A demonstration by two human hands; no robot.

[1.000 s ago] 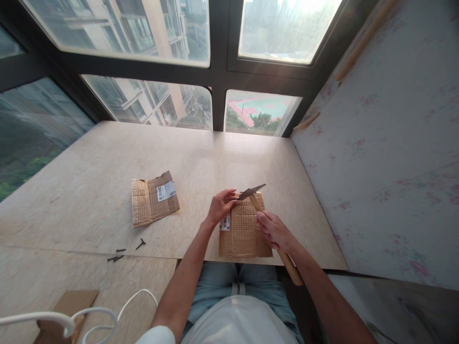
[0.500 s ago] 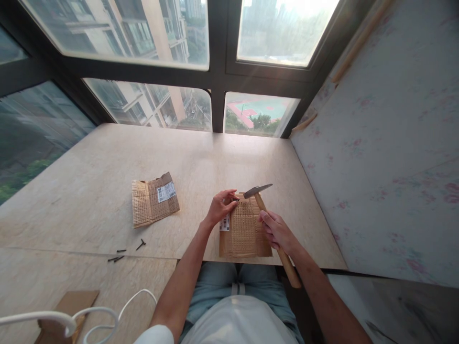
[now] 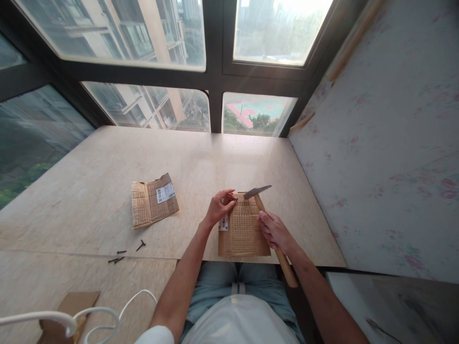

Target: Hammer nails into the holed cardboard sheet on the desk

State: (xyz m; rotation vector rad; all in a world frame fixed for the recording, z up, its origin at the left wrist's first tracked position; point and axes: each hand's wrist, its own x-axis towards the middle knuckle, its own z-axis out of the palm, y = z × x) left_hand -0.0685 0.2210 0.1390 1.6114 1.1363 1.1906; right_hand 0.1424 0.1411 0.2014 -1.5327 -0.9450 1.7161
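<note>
My right hand is wrapped round the wooden handle of a hammer. The hammer's metal head hovers at the far edge of a textured brown cardboard piece, just right of my left hand. My left hand is at that cardboard's far left corner, with thumb and forefinger pinched on a small dark nail, partly hidden by the fingers. A white printed label shows on the cardboard below the left hand.
A second folded cardboard piece lies to the left. Several dark nails are scattered nearer me. A white cable and a brown cardboard flap are at lower left. Windows line the back; a papered wall stands right.
Both hands, the hammer and the nail keep almost the same places relative to the cardboard. The whole view has shifted slightly.
</note>
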